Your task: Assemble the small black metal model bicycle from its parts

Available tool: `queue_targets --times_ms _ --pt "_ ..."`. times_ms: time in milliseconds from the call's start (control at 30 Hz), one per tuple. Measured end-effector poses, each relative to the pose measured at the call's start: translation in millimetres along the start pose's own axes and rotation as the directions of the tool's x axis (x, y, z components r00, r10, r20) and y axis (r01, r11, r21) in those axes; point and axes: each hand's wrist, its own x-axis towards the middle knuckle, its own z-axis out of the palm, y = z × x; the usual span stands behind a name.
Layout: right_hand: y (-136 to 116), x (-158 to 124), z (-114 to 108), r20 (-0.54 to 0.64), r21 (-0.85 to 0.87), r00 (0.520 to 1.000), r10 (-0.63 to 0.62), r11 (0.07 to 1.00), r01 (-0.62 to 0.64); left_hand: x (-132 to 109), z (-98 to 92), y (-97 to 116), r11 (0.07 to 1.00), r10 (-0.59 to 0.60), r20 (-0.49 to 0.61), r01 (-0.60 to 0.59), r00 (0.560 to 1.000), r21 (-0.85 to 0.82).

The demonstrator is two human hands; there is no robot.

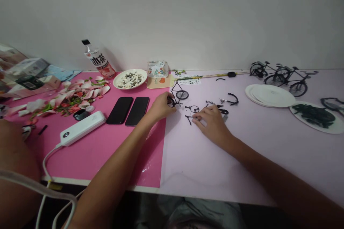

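Observation:
My left hand grips a small black model bicycle by its lower end, with one wheel partly behind the fingers. The bicycle's thin frame and its other wheel show beyond the hand. My right hand is down on the pale table, thumb and fingers pinched together. What lies between those fingertips is too small to make out. Just left of them is a black forked part, and a small black ring-shaped part lies a little farther back. A curved black part rests beyond my right hand.
Finished-looking model bicycles stand at the back right, behind white plates. Another plate bears dark paint. On the pink mat are two phones, a white power bank, petals, a bowl and a bottle.

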Motion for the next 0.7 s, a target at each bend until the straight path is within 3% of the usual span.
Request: queue_targets --times_ms 367,500,700 --pt "7.7 -0.3 5.2 0.008 -0.049 1.0 0.026 0.998 -0.026 0.5 -4.8 4.9 0.988 -0.001 0.132 0.022 0.991 -0.154" --pt "8.1 1.9 3.6 -0.018 -0.034 1.0 0.024 0.999 -0.025 -0.1 -5.8 8.9 0.981 -0.013 0.096 0.031 0.995 -0.19" --pt "6.8 4.9 -2.6 -0.056 0.045 0.997 0.061 0.997 -0.059 -0.9 -4.9 5.0 0.994 0.057 0.033 -0.054 0.998 -0.096"
